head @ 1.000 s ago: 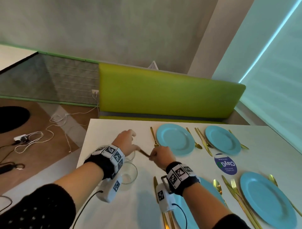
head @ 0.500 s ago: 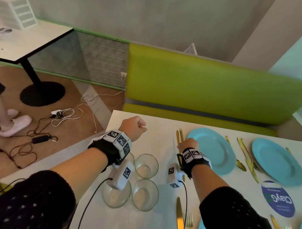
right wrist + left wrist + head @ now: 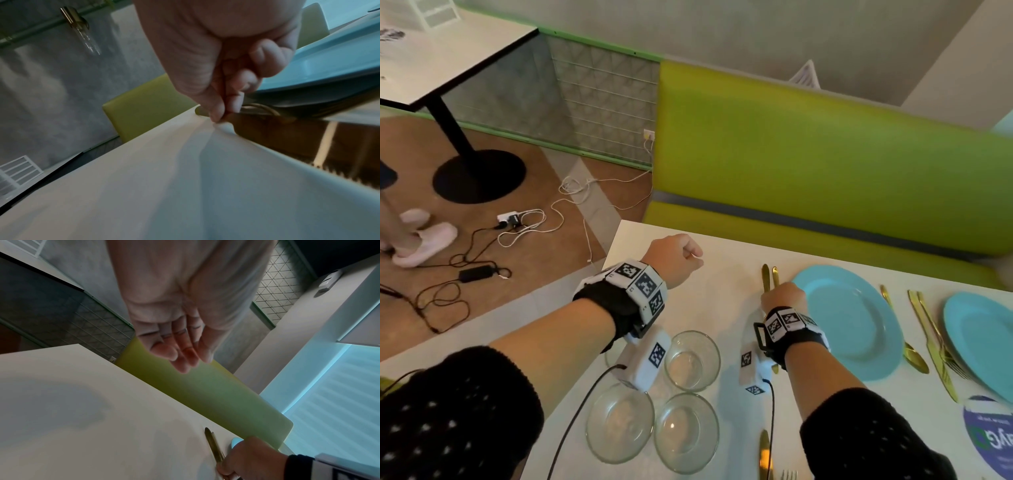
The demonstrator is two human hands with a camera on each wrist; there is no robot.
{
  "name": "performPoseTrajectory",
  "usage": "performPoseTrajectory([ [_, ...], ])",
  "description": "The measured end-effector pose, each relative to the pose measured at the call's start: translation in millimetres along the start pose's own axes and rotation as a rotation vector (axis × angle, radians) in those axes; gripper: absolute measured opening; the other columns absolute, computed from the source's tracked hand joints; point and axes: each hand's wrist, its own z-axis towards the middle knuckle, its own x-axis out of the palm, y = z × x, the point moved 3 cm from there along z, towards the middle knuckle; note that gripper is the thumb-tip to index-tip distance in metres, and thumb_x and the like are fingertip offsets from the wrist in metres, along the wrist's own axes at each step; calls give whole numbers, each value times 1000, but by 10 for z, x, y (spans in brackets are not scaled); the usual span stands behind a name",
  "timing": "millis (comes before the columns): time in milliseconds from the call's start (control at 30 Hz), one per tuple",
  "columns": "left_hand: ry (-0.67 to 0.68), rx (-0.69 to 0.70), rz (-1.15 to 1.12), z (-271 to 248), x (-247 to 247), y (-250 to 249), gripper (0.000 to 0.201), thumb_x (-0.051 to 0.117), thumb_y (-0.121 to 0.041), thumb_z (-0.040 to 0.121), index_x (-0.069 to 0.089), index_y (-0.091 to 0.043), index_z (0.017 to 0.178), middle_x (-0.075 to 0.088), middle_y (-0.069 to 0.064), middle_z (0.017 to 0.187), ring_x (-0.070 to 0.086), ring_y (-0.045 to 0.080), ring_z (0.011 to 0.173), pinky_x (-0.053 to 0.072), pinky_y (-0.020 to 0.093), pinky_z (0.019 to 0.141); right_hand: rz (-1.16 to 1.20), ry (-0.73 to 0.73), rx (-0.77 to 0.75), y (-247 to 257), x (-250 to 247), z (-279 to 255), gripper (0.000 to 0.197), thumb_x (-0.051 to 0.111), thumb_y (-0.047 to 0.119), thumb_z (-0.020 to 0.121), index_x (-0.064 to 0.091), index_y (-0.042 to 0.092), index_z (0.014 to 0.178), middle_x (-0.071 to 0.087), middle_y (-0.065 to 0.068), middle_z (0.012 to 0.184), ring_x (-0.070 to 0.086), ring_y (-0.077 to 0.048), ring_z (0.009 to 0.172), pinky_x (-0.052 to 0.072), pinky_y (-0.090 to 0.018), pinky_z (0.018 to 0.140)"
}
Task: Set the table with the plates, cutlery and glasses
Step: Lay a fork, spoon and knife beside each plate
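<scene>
Cutlery (image 3: 769,276) unmoved, right hand (image 3: 783,297) still pinching — left hand (image 3: 674,254) lifted.

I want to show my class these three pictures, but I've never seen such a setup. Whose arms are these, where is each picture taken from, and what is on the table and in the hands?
No machine: a person wearing cameras sets a white table. The wide picture comes from a head camera; the other two look along each wrist. On the table lie round light-blue plates, gold cutlery and clear drinking glasses. The right hand pinches a gold knife and fork beside one plate. The left hand holds nothing; its fingers hang loosely above the table.
</scene>
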Motion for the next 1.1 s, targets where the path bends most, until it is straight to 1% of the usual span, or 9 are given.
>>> performPoseTrajectory([
  [200, 9, 2, 15, 1, 46, -2, 20, 57, -21, 90, 62, -13, 108, 62, 5, 103, 61, 22, 99, 40, 22, 80, -38, -57, 1, 6, 16, -23, 19, 49, 11, 91, 66, 2, 97, 69, -13, 101, 67, -30, 94, 54, -35, 77],
  [267, 16, 5, 25, -16, 68, 1, 20, 57, -21, 91, 62, -13, 109, 60, 3, 99, 62, 23, 101, 41, 23, 82, -52, -61, 6, 4, 23, -36, 19, 51, 11, 91, 66, 3, 97, 69, -13, 101, 67, -29, 95, 54, -35, 77],
  [433, 2, 4, 1, -33, 92, 42, 22, 56, -20, 91, 60, -13, 112, 58, 0, 96, 59, 18, 90, 40, 22, 78, -48, -63, -11, -5, 38, -33, 18, 51, 10, 90, 66, 2, 98, 69, -13, 100, 67, -30, 93, 57, -37, 79],
  [533, -8, 6, -4, -48, 87, 62, 24, 56, -20, 91, 58, -13, 114, 57, -3, 94, 59, 18, 89, 40, 23, 78, -61, -78, -15, -13, 41, -35, 19, 50, 9, 90, 66, 2, 98, 69, -13, 101, 67, -30, 94, 56, -37, 80],
  [667, -39, 4, 2, -85, 53, 104, 31, 56, -19, 91, 52, -12, 121, 62, 3, 107, 61, 24, 98, 43, 28, 84, -78, -93, -39, -5, 6, -59, 20, 50, 10, 91, 67, 3, 99, 69, -13, 101, 67, -30, 95, 55, -36, 79],
  [767, -86, -18, 9, -135, 5, 149, 37, 57, -18, 90, 49, -11, 125, 59, 5, 117, 58, 24, 100, 40, 28, 87, -88, -105, -65, -3, -98, -112, 22, 51, 18, 92, 67, 4, 99, 69, -13, 101, 67, -30, 95, 53, -34, 76],
  [900, -137, -12, 17, -293, -67, 144, 43, 59, -17, 89, 45, -10, 129, 56, 6, 121, 54, 23, 113, 38, 27, 90, -75, -88, -151, -48, -316, -243, 41, 49, 41, 92, 66, 5, 100, 67, -13, 102, 64, -32, 97, 48, -33, 73],
  [1000, -172, 10, -12, -458, -107, 126, 45, 60, -16, 89, 45, -8, 130, 57, 8, 122, 52, 23, 116, 37, 28, 93, -109, -52, -211, -159, -467, -434, 42, 48, 43, 91, 67, 5, 90, 66, -12, 90, 64, -30, 93, 41, -29, 66],
  [1100, -187, 26, -31, -700, -108, 167, 45, 60, -15, 88, 45, -7, 130, 56, 10, 123, 51, 23, 119, 36, 28, 96, -129, -27, -226, -355, -536, -744, 37, 47, 38, 91, 56, 12, 67, 54, -4, 72, 57, -26, 82, 42, -29, 69],
])
